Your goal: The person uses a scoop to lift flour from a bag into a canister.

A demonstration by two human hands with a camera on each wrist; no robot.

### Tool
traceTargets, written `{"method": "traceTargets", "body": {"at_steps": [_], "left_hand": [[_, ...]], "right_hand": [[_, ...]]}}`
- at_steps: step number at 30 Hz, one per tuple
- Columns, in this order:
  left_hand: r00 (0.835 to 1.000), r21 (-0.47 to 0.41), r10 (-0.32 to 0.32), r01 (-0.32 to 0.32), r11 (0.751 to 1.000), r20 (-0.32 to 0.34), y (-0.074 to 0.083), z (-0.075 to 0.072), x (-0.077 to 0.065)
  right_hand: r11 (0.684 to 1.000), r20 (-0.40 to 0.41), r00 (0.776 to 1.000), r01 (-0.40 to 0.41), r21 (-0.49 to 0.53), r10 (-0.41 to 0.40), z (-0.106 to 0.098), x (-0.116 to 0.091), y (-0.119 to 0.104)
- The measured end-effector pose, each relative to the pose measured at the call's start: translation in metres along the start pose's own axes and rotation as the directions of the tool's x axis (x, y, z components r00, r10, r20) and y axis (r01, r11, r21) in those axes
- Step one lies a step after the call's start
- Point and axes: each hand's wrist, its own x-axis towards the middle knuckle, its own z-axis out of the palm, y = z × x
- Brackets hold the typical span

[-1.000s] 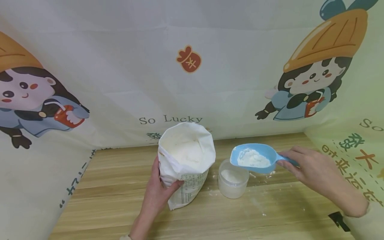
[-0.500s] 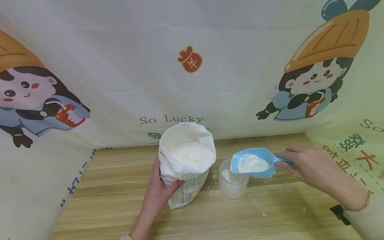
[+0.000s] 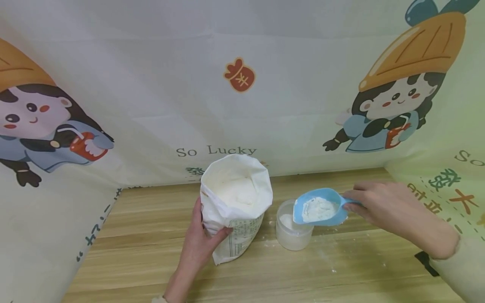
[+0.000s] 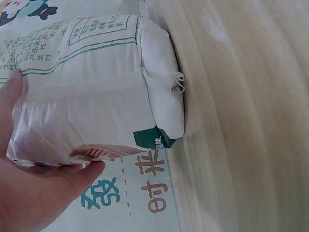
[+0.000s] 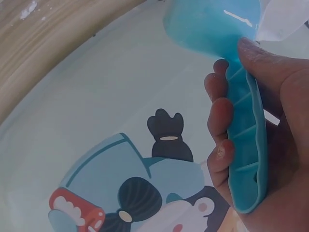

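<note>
My right hand (image 3: 390,210) grips the handle of a light blue scoop (image 3: 338,219), its fingers curled round the ribbed handle in the right wrist view. White powder (image 3: 318,209) lies in the bowl of the scoop. Below it stands a clear round jar (image 3: 294,240) with white powder inside; the scoop overlaps the jar's right rim in the head view. My left hand (image 3: 202,246) holds the side of an open white bag (image 3: 242,235), thumb at the front and fingers round the back. The bag, printed in green, stands upright and holds more white powder.
Spilled powder dots the wooden table (image 3: 144,244) around the jar. A printed cloth (image 3: 170,84) hangs behind and along both sides. Near the right sleeve lies a small black item (image 3: 426,264).
The scoop and my right hand have moved a little left and down, closer over the jar, and the scoop has tilted toward it. The left hand and bag have stayed put.
</note>
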Motion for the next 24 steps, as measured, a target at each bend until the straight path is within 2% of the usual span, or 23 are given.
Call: {"method": "traceTargets", "body": {"at_steps": [10,24], "left_hand": [[1.000,0.003,0.007,-0.007,1.000,-0.006,0.000,0.000,0.000],[1.000,0.003,0.008,-0.008,1.000,-0.005,0.001,0.000,0.000]], "right_hand": [[0.998,0.048,0.999,0.027,-0.058,-0.024,-0.002,0.010,-0.007],[0.993,0.045,0.997,0.062,-0.104,-0.058,-0.005,0.022,-0.016]]}}
